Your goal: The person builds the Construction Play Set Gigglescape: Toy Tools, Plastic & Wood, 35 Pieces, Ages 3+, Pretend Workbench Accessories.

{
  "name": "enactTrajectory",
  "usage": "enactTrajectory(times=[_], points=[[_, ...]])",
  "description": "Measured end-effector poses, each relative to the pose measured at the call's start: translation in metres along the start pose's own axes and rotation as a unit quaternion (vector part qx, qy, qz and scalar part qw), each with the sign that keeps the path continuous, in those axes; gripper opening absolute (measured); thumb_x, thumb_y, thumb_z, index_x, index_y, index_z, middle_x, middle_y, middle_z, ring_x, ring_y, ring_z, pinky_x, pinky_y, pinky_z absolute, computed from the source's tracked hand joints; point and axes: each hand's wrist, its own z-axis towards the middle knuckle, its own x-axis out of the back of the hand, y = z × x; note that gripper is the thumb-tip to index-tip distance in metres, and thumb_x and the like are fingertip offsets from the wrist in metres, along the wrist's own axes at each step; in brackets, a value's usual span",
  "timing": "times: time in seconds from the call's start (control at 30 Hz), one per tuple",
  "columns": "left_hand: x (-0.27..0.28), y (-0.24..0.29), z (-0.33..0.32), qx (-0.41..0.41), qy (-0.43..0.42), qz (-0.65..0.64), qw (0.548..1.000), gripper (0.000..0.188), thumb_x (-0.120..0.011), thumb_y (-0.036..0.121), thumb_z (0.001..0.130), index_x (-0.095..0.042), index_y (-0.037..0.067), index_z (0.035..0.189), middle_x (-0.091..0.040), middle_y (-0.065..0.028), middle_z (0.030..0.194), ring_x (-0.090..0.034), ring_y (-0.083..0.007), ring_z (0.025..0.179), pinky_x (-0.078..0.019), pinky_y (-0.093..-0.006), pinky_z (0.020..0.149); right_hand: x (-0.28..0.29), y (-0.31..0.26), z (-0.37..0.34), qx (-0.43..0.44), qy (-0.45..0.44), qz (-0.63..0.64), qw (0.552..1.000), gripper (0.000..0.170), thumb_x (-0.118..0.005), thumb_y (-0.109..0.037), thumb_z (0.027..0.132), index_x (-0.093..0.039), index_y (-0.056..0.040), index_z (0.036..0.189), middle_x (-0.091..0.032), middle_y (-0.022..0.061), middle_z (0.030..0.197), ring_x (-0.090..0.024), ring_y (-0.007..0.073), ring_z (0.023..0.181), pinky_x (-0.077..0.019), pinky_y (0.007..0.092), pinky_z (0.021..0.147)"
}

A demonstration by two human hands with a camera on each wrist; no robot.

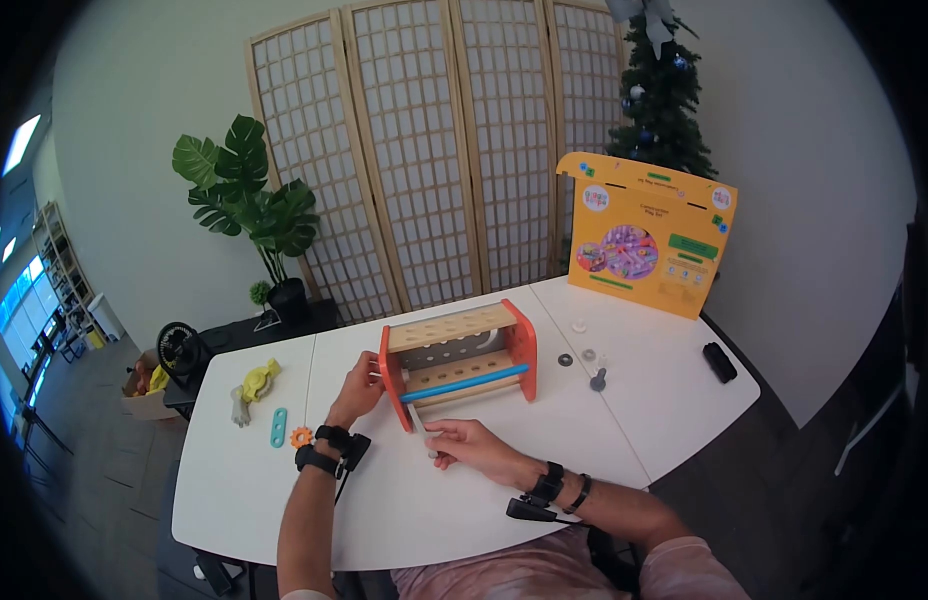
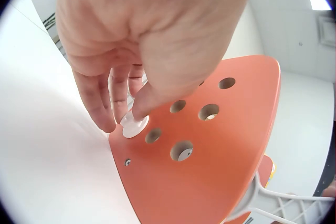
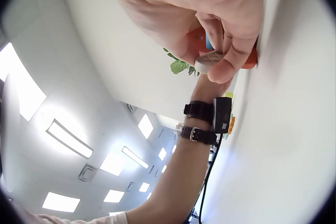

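A wooden toy bench with red-orange side panels (image 1: 525, 350) and a blue bar (image 1: 464, 384) stands on the table. My left hand (image 1: 356, 392) is at the outer face of its left panel (image 2: 210, 166). In the left wrist view, that hand (image 2: 152, 35) pinches a white round piece (image 2: 135, 126) against the panel, beside several holes. My right hand (image 1: 479, 452) is in front of the bench's left end. It grips a whitish tool with a latticed handle (image 2: 291, 206), whose end (image 3: 208, 62) shows between the fingers in the right wrist view. The tool's head is partly hidden behind the panel.
Left of the bench lie a yellow piece (image 1: 261, 380), a teal strip (image 1: 278, 427) and an orange gear (image 1: 301, 436). To the right are a dark ring (image 1: 565, 360), a grey bolt (image 1: 598, 380) and a black case (image 1: 719, 362). A yellow box (image 1: 649, 235) stands behind.
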Motion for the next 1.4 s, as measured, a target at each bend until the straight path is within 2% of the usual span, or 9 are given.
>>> enactTrajectory(times=[0.3, 0.6, 0.7, 0.83, 0.97, 1.1, 1.13, 1.23, 1.4], points=[[0.025, -0.002, -0.026, -0.007, -0.013, -0.004, 1.000, 0.039, -0.076, 0.004, 0.100, -0.056, 0.005, 0.133, -0.074, -0.0130, 0.121, -0.074, -0.0227, 0.101, -0.0626, -0.0371, 0.090, 0.002, -0.025, -0.059, -0.071, -0.131, -0.017, 0.989, 0.053, -0.063, -0.020, 0.115, -0.050, 0.0039, 0.160, -0.071, 0.0082, 0.114, -0.072, 0.0146, 0.100, -0.0603, 0.0302, 0.094], [0.039, 0.138, -0.084, -0.016, 0.250, -0.058, 0.966, 0.028, -0.072, 0.024, 0.109, -0.068, 0.002, 0.093, -0.067, -0.0007, 0.073, -0.063, -0.0071, 0.058, -0.0470, -0.0232, 0.052, 0.014, -0.028, -0.087, 0.023, -0.085, -0.037, 0.995, 0.023, -0.057, -0.014, 0.117, -0.062, 0.0018, 0.132, -0.073, 0.0103, 0.126, -0.072, 0.0155, 0.114, -0.0596, 0.0336, 0.106], [0.028, 0.189, -0.120, 0.025, 0.049, -0.041, 0.998, 0.034, -0.075, 0.023, 0.108, -0.079, -0.001, 0.085, -0.073, -0.0041, 0.073, -0.068, -0.0075, 0.062, -0.0509, -0.0234, 0.054, 0.002, -0.042, -0.089, 0.047, -0.076, -0.016, 0.996, 0.023, -0.055, -0.013, 0.118, -0.061, 0.0025, 0.133, -0.072, 0.0110, 0.130, -0.072, 0.0169, 0.120, -0.0593, 0.0351, 0.109], [-0.011, 0.220, -0.149, -0.075, -0.137, 0.088, 0.984, 0.027, -0.068, 0.017, 0.111, -0.080, -0.001, 0.126, -0.084, -0.0093, 0.114, -0.079, -0.0165, 0.094, -0.0654, -0.0301, 0.074, -0.019, -0.060, -0.096, 0.046, -0.095, 0.024, 0.994, 0.023, -0.053, -0.013, 0.118, -0.060, 0.0037, 0.133, -0.072, 0.0165, 0.136, -0.070, 0.0221, 0.129, -0.0560, 0.0380, 0.115], [-0.037, 0.203, -0.159, -0.072, -0.114, -0.081, 0.988, 0.028, -0.058, 0.010, 0.114, -0.076, -0.007, 0.127, -0.081, -0.0147, 0.122, -0.079, -0.0192, 0.099, -0.0658, -0.0331, 0.084, -0.019, -0.051, -0.096, 0.050, -0.104, 0.022, 0.993, 0.029, -0.056, -0.012, 0.117, -0.062, 0.0069, 0.138, -0.073, 0.0173, 0.135, -0.073, 0.0233, 0.125, -0.0588, 0.0367, 0.112], [-0.041, 0.198, -0.159, 0.004, -0.085, -0.231, 0.969, 0.024, -0.050, 0.018, 0.119, -0.064, -0.002, 0.120, -0.079, -0.0104, 0.098, -0.076, -0.0148, 0.084, -0.0636, -0.0307, 0.076, 0.000, -0.055, -0.105, 0.049, -0.055, -0.131, 0.989, 0.031, -0.062, -0.011, 0.114, -0.069, 0.0068, 0.138, -0.077, 0.0145, 0.126, -0.078, 0.0220, 0.111, -0.0652, 0.0333, 0.100], [-0.039, 0.198, -0.159, 0.003, -0.083, -0.232, 0.969, 0.024, -0.050, 0.018, 0.119, -0.064, -0.002, 0.120, -0.079, -0.0104, 0.098, -0.076, -0.0148, 0.084, -0.0636, -0.0307, 0.076, 0.008, -0.067, -0.107, 0.063, 0.014, -0.287, 0.956, 0.029, -0.067, -0.013, 0.111, -0.074, 0.0037, 0.133, -0.082, 0.0139, 0.115, -0.081, 0.0211, 0.100, -0.0662, 0.0317, 0.089], [-0.032, 0.201, -0.158, 0.033, -0.084, -0.175, 0.980, 0.022, -0.047, 0.020, 0.120, -0.059, 0.001, 0.121, -0.071, -0.0056, 0.086, -0.070, -0.0107, 0.070, -0.0586, -0.0276, 0.062, 0.068, -0.064, -0.097, 0.117, 0.222, -0.710, 0.658, 0.017, -0.062, -0.005, 0.098, -0.077, 0.0023, 0.104, -0.078, 0.0220, 0.097, -0.077, 0.0396, 0.088, -0.0620, 0.0511, 0.081], [-0.038, 0.195, -0.159, 0.039, -0.087, -0.086, 0.992, 0.022, -0.047, 0.020, 0.120, -0.061, 0.003, 0.123, -0.065, -0.0023, 0.083, -0.061, -0.0075, 0.062, -0.0494, -0.0250, 0.055, 0.160, -0.056, -0.067, 0.147, 0.265, -0.753, 0.584, 0.013, -0.059, 0.002, 0.094, -0.071, 0.0022, 0.099, -0.073, 0.0244, 0.098, -0.074, 0.0423, 0.092, -0.0612, 0.0513, 0.084]])
